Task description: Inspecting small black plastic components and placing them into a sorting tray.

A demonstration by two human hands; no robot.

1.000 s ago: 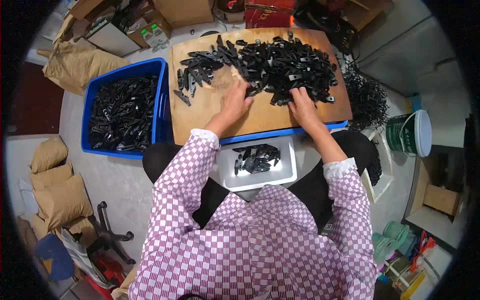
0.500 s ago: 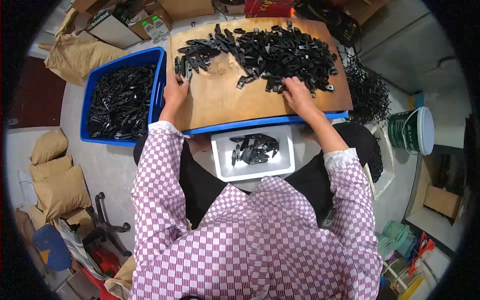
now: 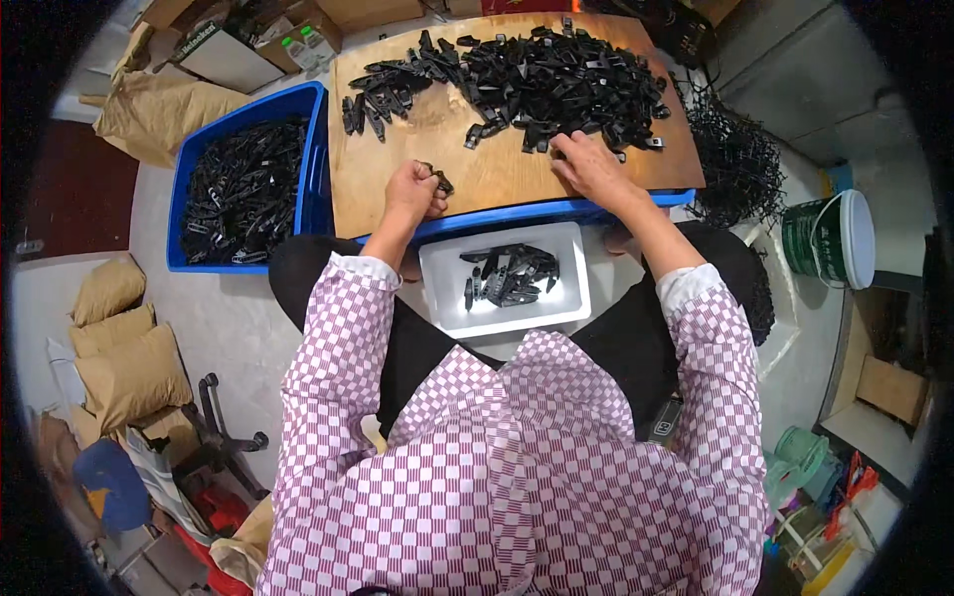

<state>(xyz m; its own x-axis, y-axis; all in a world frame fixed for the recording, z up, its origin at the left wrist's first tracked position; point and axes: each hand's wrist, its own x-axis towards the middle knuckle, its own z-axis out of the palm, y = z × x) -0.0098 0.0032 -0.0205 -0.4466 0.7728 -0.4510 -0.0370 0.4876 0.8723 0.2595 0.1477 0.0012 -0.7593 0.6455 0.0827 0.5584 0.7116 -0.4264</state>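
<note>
My left hand [image 3: 412,194] is closed round a small black plastic clip-like part [image 3: 438,180], above the near left of a wooden board [image 3: 378,214]. The fingers cover much of that part. On the near edge of a heap of black plastic parts [image 3: 566,84] rests my right hand [image 3: 589,167], its fingers curled; what they grip, if anything, is hidden. Longer, pointed black parts [image 3: 383,89] lie in a looser group at the board's left. Between my knees a white tray [image 3: 434,298] holds several long black parts [image 3: 512,273].
Left of the board stands a blue crate [image 3: 314,129] full of black parts. A tangle of thin black pieces [image 3: 735,164] is at the right, beside a green bucket with a white lid [image 3: 857,238]. Brown sacks [image 3: 134,368] and a chair base [image 3: 229,427] are at the left.
My left hand has moved right and nearer from the board's left side, with a black part in it. My right hand stays at the heap's near edge. The whole view has shifted slightly.
</note>
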